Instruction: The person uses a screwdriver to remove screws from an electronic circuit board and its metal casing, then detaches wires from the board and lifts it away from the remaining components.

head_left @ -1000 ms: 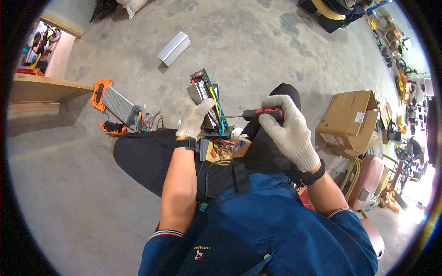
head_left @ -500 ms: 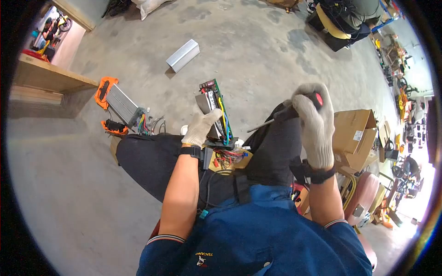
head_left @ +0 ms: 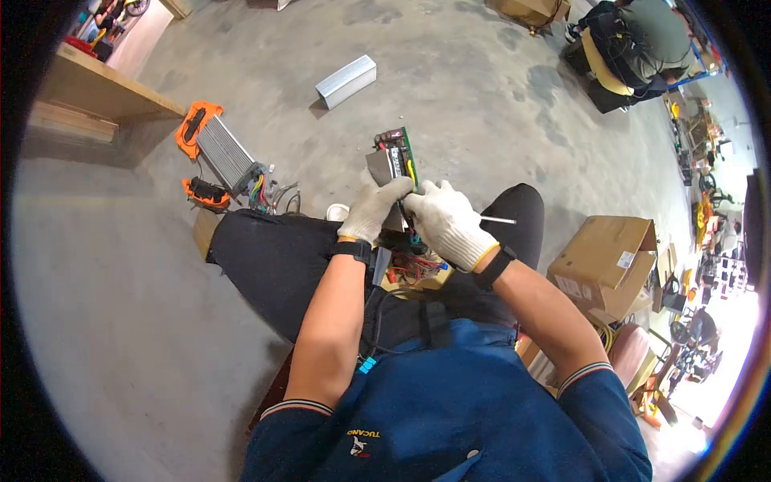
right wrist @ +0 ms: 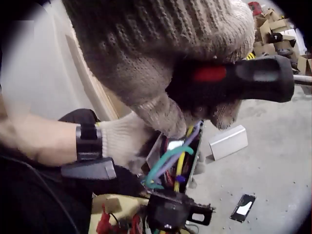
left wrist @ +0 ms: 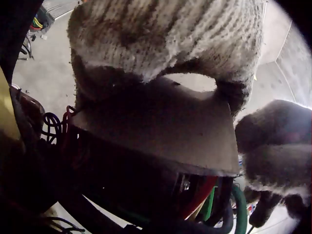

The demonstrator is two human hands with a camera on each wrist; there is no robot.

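Note:
My gloved left hand (head_left: 372, 210) grips the grey plate (head_left: 381, 167) at the side of the circuit board (head_left: 408, 147), between the knees. In the left wrist view the glove's fingers curl over the plate (left wrist: 161, 126). My gloved right hand (head_left: 450, 225) holds a screwdriver, its shaft (head_left: 499, 219) pointing right, away from the board. The right wrist view shows its black and red handle (right wrist: 234, 78) in the curled fingers. Thumb and fingers are close to the yellow wire (right wrist: 181, 168) and green wire (right wrist: 163, 163); whether they touch them, I cannot tell.
A silver metal housing (head_left: 347, 81) lies on the floor ahead. To the left are a finned unit (head_left: 227, 156) with coloured wires and orange parts (head_left: 193, 128). A cardboard box (head_left: 598, 261) stands right of the knee. Red wires (head_left: 413, 269) lie below the board. Someone in grey is at upper right.
The right hand moved away from the board with the screwdriver, then came back to it, turning the shaft from leftward to rightward. The left hand stays on the plate. The head view has shifted.

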